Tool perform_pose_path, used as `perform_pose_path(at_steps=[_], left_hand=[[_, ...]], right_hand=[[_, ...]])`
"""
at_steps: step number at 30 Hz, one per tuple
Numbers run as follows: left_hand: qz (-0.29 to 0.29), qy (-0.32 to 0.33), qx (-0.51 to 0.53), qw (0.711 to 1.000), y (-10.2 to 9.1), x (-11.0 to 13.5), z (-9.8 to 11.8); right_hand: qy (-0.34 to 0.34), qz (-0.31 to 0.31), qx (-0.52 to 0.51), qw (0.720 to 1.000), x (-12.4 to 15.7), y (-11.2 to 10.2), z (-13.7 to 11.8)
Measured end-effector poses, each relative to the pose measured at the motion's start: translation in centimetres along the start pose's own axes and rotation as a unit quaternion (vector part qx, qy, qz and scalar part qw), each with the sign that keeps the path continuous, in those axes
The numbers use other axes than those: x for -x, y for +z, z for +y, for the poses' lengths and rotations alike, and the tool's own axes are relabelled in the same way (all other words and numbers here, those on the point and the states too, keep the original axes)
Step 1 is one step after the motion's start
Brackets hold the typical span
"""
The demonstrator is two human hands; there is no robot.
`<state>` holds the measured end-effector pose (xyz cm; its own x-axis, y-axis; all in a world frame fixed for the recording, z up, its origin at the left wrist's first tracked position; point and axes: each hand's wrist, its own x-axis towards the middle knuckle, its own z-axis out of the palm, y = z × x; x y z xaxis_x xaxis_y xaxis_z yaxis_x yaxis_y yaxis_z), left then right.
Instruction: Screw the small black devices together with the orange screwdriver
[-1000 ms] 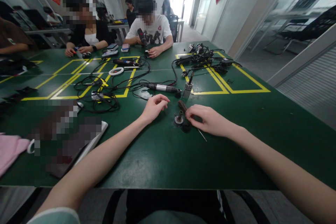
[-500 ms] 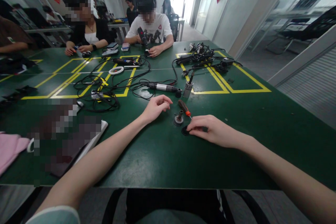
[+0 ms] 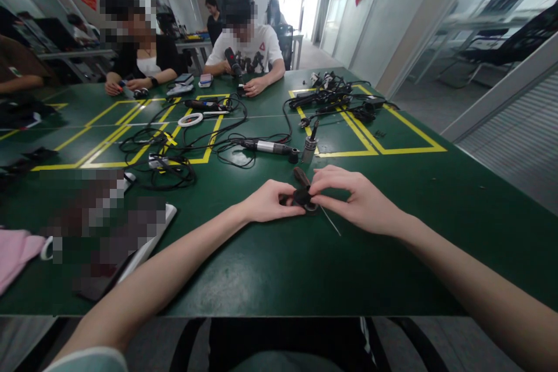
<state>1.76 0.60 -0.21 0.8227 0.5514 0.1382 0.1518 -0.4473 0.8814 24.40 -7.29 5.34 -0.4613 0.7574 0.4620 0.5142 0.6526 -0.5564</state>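
Holding a black round part [image 3: 301, 196] between both hands, over the green table [image 3: 261, 267]. Gripping its side with left thumb and fingers of the left hand [image 3: 271, 200]; pinching its other edge with fingertips of the right hand [image 3: 353, 190]. Working beside a screwdriver [image 3: 300, 176]. Facing cables [image 3: 325, 97] within yellow tape [image 3: 344, 154], and seated co-workers [image 3: 244, 52].

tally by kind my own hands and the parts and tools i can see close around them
Hands: 2 (left hand, right hand)
Black round part at the fingertips: 1
Brown-handled screwdriver: 1
Silver-and-black tool: 1
Small black fitting: 1
Metal cylinder: 1
Total: 7; anything more hidden by the fingers is uncounted.
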Motion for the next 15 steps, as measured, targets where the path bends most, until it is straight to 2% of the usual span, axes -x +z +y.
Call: perform_pose_path(at_steps=[3, 5, 7, 12, 15], left_hand=[[0.005, -0.007, 0.025, 1.0, -0.1, 0.0, 0.3], [0.04, -0.012, 0.061, 0.997, -0.4, 0.0, 0.5], [0.076, -0.001, 0.137, 0.988, -0.6, -0.1, 0.4], [0.048, -0.054, 0.293, 0.953, 0.1, -0.5, -0.2], [0.065, -0.073, 0.231, 0.968, 0.6, -0.7, -0.1]], right_hand=[[-0.007, -0.009, 0.007, 1.0, 0.2, 0.0, 0.3], [0.001, -0.025, 0.005, 1.0, 0.3, 0.2, 0.3], [0.006, -0.015, 0.008, 1.0, 0.2, 0.5, 0.3], [-0.042, 0.038, 0.059, 0.997, 0.2, 1.1, 0.1], [-0.126, -0.001, 0.111, 0.986, 0.8, 0.7, 0.0]])
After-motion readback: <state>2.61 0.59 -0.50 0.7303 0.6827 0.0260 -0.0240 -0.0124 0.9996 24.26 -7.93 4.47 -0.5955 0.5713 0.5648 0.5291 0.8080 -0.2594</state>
